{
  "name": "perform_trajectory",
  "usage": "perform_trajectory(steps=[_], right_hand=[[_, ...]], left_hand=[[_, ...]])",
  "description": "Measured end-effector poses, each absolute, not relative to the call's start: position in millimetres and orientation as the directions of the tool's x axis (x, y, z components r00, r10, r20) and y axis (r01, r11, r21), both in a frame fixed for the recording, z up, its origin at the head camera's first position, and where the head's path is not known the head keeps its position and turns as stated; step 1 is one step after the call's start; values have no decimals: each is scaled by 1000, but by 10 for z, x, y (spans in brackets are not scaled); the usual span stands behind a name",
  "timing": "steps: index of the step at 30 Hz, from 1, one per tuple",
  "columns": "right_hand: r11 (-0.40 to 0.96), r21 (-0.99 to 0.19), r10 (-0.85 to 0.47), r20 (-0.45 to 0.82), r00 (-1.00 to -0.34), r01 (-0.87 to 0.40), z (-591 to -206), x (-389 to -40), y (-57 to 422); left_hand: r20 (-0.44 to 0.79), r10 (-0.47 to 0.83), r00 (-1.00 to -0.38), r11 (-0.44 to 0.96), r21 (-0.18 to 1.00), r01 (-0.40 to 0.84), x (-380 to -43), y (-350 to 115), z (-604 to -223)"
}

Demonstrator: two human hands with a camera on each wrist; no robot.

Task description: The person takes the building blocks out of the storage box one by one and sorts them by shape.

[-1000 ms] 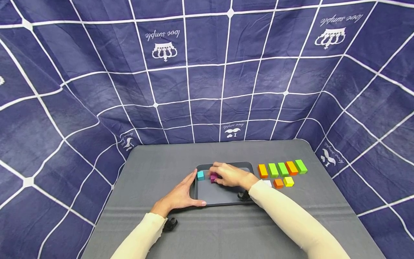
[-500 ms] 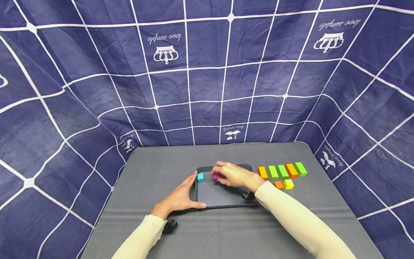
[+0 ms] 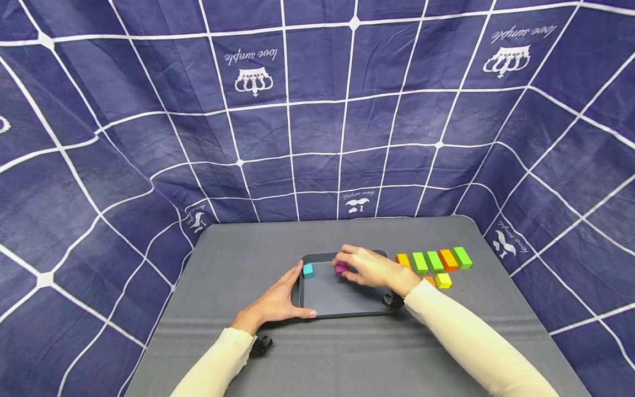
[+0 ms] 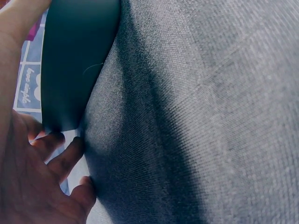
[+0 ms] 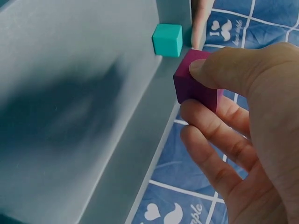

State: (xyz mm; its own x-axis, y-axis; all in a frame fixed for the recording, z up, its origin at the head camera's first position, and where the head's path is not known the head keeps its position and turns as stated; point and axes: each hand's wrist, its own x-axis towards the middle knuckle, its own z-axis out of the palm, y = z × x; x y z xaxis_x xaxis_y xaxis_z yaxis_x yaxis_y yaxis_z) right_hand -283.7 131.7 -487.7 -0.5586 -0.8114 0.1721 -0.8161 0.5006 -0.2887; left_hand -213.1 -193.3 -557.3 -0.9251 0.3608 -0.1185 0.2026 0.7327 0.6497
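A grey tray (image 3: pixel 324 295) lies on the table. My left hand (image 3: pixel 278 298) spans its left end, fingers fairly straight along the side and thumb at the front rim. The left wrist view shows fingertips by the tray wall (image 4: pixel 77 65). My right hand (image 3: pixel 372 268) pinches a purple cube (image 3: pixel 341 270) over the back of the tray. In the right wrist view, thumb and fingers grip this cube (image 5: pixel 189 88) from opposite sides. A teal cube (image 3: pixel 308 271) sits in the tray's back left corner, near my left fingertips.
Right of the tray stands a row of orange and green blocks (image 3: pixel 435 261). In front of them are a yellow cube (image 3: pixel 444 280) and an orange cube (image 3: pixel 430 282), partly hidden by my right arm. A blue gridded cloth (image 3: pixel 312 127) hangs around the table (image 3: pixel 258 242).
My right hand has moved right with the purple cube, widening the gap to the teal cube. My right forearm now covers a white block seen earlier. The left hand stays in place.
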Motion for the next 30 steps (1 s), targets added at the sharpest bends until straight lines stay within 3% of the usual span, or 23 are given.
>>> perform_trajectory(steps=[21, 30], right_hand=[[551, -243, -762, 244, -600, -798, -4809, -2729, 1913], [602, -286, -705, 247, -665, -745, -4734, -2715, 2193]], left_hand=[[-111, 375, -920, 736, 639, 223, -2134, -1930, -5616], [-104, 369, -924, 739, 636, 223, -2142, -1940, -5622]])
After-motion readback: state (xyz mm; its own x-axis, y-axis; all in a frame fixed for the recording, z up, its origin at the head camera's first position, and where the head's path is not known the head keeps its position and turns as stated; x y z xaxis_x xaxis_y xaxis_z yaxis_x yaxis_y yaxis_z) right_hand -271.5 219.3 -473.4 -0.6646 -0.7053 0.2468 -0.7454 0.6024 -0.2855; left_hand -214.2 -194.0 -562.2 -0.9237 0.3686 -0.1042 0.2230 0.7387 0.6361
